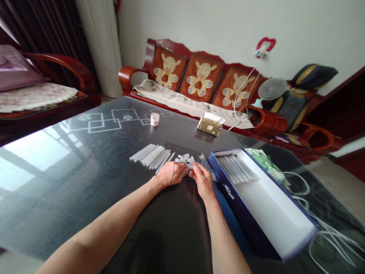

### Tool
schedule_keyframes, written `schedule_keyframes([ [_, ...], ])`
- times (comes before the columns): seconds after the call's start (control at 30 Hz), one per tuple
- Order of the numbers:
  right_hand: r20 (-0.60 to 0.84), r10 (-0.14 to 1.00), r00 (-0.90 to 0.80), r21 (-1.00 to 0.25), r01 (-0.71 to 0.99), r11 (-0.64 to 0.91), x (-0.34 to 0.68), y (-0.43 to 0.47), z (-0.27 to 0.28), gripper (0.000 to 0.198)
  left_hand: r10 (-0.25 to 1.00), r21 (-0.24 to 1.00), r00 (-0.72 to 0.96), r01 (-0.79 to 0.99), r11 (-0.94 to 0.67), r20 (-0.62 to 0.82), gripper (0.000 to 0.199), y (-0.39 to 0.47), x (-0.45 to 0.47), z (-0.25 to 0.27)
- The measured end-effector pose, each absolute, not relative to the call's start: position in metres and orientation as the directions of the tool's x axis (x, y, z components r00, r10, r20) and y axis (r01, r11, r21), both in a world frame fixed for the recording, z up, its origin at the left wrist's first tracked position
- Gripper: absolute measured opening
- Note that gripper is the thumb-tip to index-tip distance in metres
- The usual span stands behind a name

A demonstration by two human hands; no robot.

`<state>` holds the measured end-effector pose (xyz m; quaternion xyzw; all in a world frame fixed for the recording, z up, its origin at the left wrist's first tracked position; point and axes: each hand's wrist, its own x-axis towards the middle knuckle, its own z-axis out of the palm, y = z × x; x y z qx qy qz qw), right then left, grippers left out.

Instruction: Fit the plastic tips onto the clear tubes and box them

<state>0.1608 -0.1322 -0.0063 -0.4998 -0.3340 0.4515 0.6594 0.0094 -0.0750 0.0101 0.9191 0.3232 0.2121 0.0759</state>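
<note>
My left hand point(172, 173) and my right hand point(203, 180) meet over the dark table, fingertips pinched close together. What they hold between them is too small and too covered to name. Just beyond the fingertips lies a pile of short white plastic pieces point(184, 157), partly hidden by my fingers. Left of it, a row of whitish pen-like tubes point(150, 156) is spread side by side. Thin dark rods with pointed tips, like pen refills point(205, 163), lie right of my right hand, against the box. Inside the long blue box point(281, 213), several filled-looking tubes point(236, 168) rest at the far end.
A small white jar point(154, 119) and a tissue pack point(210, 125) stand farther back on the glossy table point(94, 163). Green packaging point(266, 161) and white cables point(330, 228) lie right of the box. A wooden sofa point(185, 104) and a fan point(272, 89) are behind.
</note>
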Motion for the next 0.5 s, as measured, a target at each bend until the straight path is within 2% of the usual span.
schedule_keyframes([
  [0.23,-0.09,0.91,0.405,-0.945,-0.323,0.051,0.154,-0.134,0.006,0.032,0.615,0.21,0.694,0.582,-0.785,0.375,0.037,-0.078,0.009,0.009],
  [0.5,-0.139,0.899,0.416,-0.943,-0.333,0.009,0.152,-0.133,0.009,0.032,0.611,0.199,0.676,0.588,-0.784,0.411,0.038,-0.08,0.009,0.008],
])
